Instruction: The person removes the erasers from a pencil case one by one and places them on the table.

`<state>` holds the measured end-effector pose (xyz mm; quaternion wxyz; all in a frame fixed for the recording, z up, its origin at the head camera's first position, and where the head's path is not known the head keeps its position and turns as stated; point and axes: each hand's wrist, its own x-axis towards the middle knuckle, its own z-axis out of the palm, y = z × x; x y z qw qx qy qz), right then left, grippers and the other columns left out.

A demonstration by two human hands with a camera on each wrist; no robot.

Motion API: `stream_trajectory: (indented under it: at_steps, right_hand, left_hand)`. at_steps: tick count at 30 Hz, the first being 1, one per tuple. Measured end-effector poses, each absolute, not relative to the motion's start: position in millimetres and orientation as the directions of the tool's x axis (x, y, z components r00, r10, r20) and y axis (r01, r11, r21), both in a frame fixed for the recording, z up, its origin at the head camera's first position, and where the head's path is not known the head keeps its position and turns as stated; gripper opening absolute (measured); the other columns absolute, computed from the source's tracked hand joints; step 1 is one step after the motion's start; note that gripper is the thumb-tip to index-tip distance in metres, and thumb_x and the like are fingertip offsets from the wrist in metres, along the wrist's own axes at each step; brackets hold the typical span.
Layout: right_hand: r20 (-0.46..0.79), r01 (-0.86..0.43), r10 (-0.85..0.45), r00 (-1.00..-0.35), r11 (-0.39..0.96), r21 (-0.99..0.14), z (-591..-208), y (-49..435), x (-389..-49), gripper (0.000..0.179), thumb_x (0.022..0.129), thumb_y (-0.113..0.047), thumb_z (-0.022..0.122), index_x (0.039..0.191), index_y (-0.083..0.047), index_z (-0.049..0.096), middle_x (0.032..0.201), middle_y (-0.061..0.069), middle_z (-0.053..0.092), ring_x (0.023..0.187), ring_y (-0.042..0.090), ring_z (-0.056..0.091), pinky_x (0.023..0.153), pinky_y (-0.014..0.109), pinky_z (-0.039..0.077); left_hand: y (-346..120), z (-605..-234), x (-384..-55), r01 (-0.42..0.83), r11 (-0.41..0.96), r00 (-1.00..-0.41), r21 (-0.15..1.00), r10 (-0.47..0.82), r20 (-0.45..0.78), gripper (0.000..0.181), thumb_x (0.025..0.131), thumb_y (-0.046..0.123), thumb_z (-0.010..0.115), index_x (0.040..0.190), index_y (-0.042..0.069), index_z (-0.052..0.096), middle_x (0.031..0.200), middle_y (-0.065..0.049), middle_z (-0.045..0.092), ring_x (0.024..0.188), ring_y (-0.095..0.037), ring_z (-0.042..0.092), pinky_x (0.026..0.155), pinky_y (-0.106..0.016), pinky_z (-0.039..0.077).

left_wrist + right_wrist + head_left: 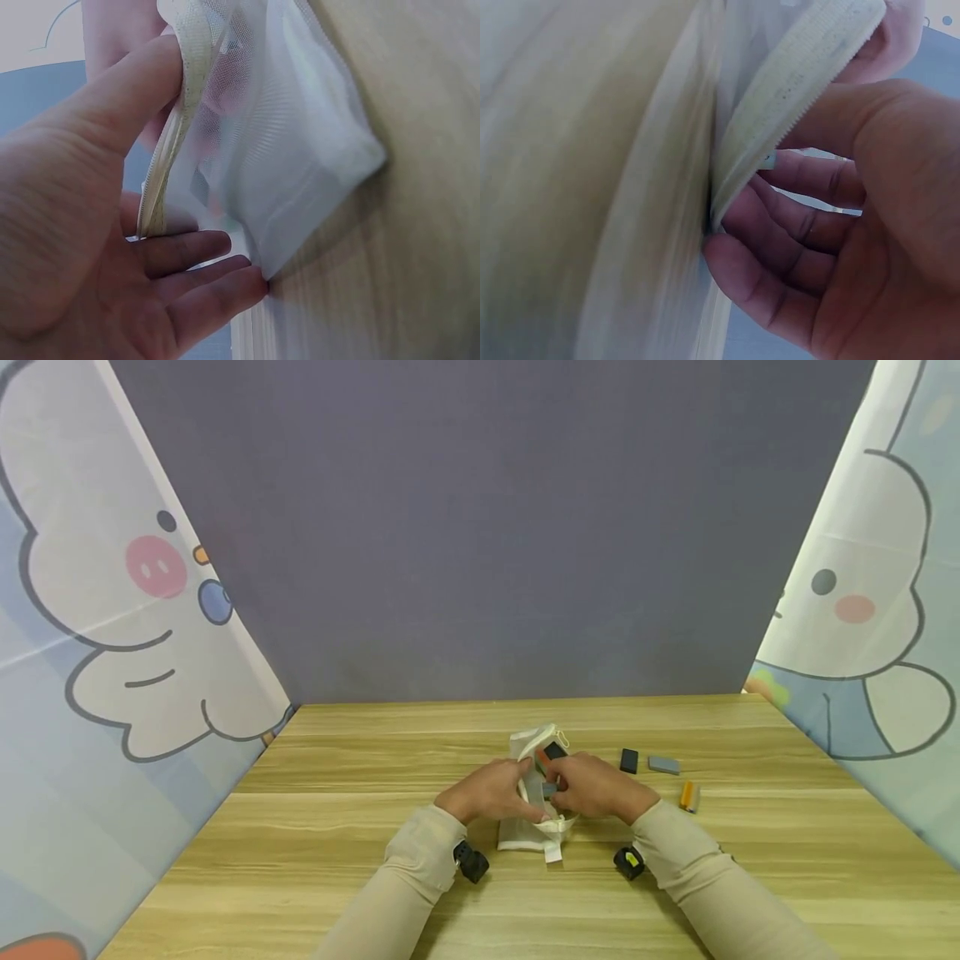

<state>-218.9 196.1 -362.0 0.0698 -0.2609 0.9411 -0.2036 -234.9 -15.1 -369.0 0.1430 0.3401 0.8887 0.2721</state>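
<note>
A white mesh zip pouch [517,835] lies on the table with its zipped mouth spread wide. My left hand [495,791] grips the near-left edge of that mouth; in the left wrist view its thumb hooks over the zipper tape [196,67] and the fingers lie along the mesh. My right hand [596,785] reaches into the mouth, fingers curled, with a small grey block [550,790] at its fingertips. A black block [555,751] and an orange-red piece [543,761] show in the mouth beyond it. The right wrist view has the zipper edge [802,97] crossing in front of the fingers.
To the right of the pouch lie a small black block [629,761], a flat grey block [663,765] and an orange-and-grey piece [690,797]. A dark grey panel [480,543] rises behind the wooden table [337,877]. Cartoon-print curtains flank both sides.
</note>
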Motion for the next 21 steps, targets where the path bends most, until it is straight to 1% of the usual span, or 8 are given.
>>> stream_trajectory:
  at_steps: [3,5,8,10,14,17,21]
  right_hand:
    - [-0.024,-0.455,-0.516,-0.857,0.776,-0.437,-362,198,-220,0.01,0.093,-0.01,0.069,0.103,-0.009,0.069,0.081,-0.005,0.066,0.063,0.009,0.058,0.061,0.035,0.05]
    - [-0.017,-0.456,-0.516,-0.856,0.77,-0.447,-362,200,-221,0.009,0.093,-0.01,0.069,0.102,-0.009,0.068,0.082,-0.005,0.066,0.063,0.009,0.058,0.061,0.034,0.049]
    - [-0.005,-0.46,-0.52,-0.854,0.759,-0.461,-361,202,-222,0.011,0.092,-0.01,0.069,0.103,-0.009,0.068,0.086,-0.004,0.068,0.069,0.009,0.061,0.063,0.034,0.051]
    - [0.004,-0.465,-0.524,-0.852,0.752,-0.467,-360,203,-222,0.012,0.091,-0.009,0.069,0.103,-0.008,0.067,0.084,-0.004,0.067,0.067,0.008,0.059,0.062,0.034,0.05]
    - [0.021,-0.475,-0.531,-0.847,0.737,-0.481,-359,206,-223,0.011,0.088,-0.006,0.068,0.099,-0.008,0.066,0.076,-0.006,0.062,0.059,0.01,0.052,0.057,0.033,0.045]
    - [0.033,-0.488,-0.539,-0.842,0.733,-0.475,-360,207,-223,0.009,0.088,-0.006,0.068,0.096,-0.008,0.065,0.073,-0.007,0.059,0.056,0.01,0.05,0.055,0.031,0.043]
    - [0.04,-0.496,-0.543,-0.839,0.733,-0.466,-358,209,-223,0.009,0.087,-0.006,0.069,0.094,-0.008,0.065,0.074,-0.007,0.059,0.057,0.01,0.049,0.055,0.03,0.043]
  left_hand:
    - [-15,-369,-235,0.535,0.62,-0.725,0.574,0.686,-0.066,0.1,0.084,0.047,0.08,0.157,0.001,0.03,0.126,-0.004,0.063,0.079,-0.006,0.056,0.075,-0.025,0.046]
    - [-15,-368,-236,0.54,0.62,-0.723,0.569,0.688,-0.063,0.099,0.084,0.047,0.08,0.156,0.001,0.031,0.118,-0.002,0.064,0.077,-0.007,0.056,0.074,-0.025,0.046]
    - [-15,-368,-236,0.546,0.62,-0.723,0.564,0.689,-0.057,0.099,0.084,0.048,0.08,0.156,0.001,0.032,0.111,0.002,0.064,0.076,-0.007,0.055,0.072,-0.025,0.046]
    - [-15,-369,-236,0.551,0.62,-0.722,0.558,0.689,-0.052,0.099,0.084,0.049,0.08,0.156,0.001,0.032,0.108,0.003,0.063,0.075,-0.006,0.055,0.071,-0.025,0.046]
    - [-15,-370,-236,0.55,0.618,-0.719,0.562,0.693,-0.059,0.099,0.085,0.049,0.079,0.156,0.0,0.03,0.094,0.005,0.064,0.068,-0.007,0.054,0.066,-0.024,0.046]
    - [-14,-370,-236,0.554,0.619,-0.719,0.557,0.693,-0.055,0.098,0.085,0.048,0.079,0.156,-0.001,0.032,0.088,0.006,0.062,0.066,-0.007,0.054,0.065,-0.024,0.046]
    - [-11,-370,-235,0.557,0.637,-0.73,0.533,0.681,-0.051,0.097,0.084,0.049,0.079,0.154,-0.001,0.035,0.09,0.008,0.061,0.07,-0.007,0.054,0.067,-0.024,0.046]
